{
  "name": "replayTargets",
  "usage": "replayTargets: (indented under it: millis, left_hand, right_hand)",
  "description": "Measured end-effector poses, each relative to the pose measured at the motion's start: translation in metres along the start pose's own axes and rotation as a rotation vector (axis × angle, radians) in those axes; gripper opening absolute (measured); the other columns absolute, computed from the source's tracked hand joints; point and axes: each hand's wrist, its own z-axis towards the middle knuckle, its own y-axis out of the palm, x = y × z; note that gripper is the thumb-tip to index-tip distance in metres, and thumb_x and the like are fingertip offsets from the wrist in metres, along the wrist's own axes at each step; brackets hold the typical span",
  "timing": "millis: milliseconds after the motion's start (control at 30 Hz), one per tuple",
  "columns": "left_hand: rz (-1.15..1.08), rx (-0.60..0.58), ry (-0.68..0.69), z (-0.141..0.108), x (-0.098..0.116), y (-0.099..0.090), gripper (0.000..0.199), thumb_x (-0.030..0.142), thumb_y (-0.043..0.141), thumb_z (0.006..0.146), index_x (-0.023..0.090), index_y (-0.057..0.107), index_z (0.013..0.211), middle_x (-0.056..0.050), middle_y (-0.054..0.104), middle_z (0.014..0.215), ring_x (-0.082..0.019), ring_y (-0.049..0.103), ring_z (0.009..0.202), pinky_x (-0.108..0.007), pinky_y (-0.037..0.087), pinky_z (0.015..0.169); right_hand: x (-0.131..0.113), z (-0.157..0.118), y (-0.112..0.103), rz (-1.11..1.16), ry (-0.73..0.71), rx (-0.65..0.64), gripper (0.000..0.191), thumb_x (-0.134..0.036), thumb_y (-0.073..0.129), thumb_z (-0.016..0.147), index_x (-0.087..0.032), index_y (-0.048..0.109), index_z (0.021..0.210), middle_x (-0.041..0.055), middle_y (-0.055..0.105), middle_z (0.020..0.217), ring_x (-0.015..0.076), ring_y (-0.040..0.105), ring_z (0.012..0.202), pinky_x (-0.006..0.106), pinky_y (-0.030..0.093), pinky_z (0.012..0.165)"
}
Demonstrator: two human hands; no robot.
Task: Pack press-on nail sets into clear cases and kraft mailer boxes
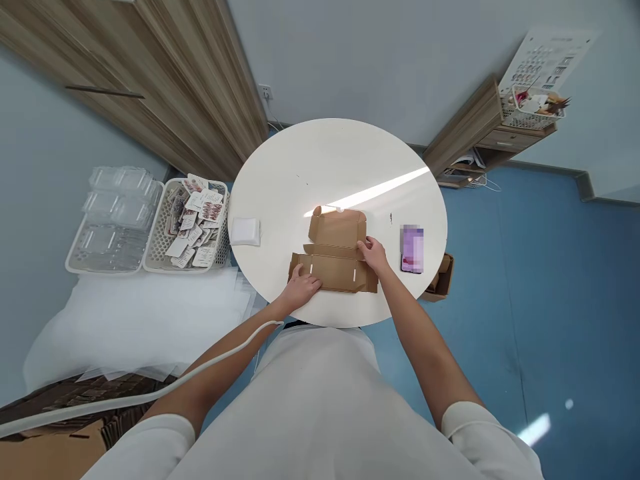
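An unfolded brown cardboard box (336,230) lies on the white oval table (300,160), its creased flaps spread out. My left hand (301,288) rests on the near left part of the cardboard, fingers stretched over it. At the right side, by the middle crease, my right hand (373,255) has its thumb and fingers closed on the cardboard edge. Two short white slots or strips show on the near panel. The undersides of both hands are hidden.
A phone (412,250) lies on the right, and a white stack of sheets (245,231) on the left. Beyond the left edge stand a basket of cards (220,247) and clear plastic boxes (115,207). An open carton (445,280) sits below right. A white cable (150,398) crosses my left arm.
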Motion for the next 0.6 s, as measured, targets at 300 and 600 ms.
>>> replayTargets:
  millis: [300, 600]
  left_hand:
    - [0.06, 0.0, -0.069, 0.01, 0.006, -0.007, 0.043, 0.016, 0.051, 0.076, 0.024, 0.047, 0.118, -0.012, 0.053, 0.121, -0.026, 0.051, 0.106, -0.052, 0.011, 0.099]
    - [0.271, -0.017, -0.235, 0.03, 0.005, -0.032, 0.115, 0.047, 0.073, 0.051, 0.013, 0.007, 0.139, -0.017, 0.008, 0.144, -0.033, -0.004, 0.132, -0.053, -0.004, 0.1]
  right_hand:
    - [0.0, 0.018, 0.001, 0.083, -0.004, -0.02, 0.025, -0.04, 0.043, 0.073, -0.017, 0.053, 0.072, 0.0036, 0.064, 0.08, 0.0139, 0.055, 0.069, 0.025, 0.04, 0.06]
    - [-0.001, 0.01, -0.006, 0.13, -0.013, -0.067, 0.022, -0.036, 0.045, 0.07, -0.017, 0.056, 0.072, 0.002, 0.064, 0.077, 0.0138, 0.058, 0.069, 0.023, 0.041, 0.059]
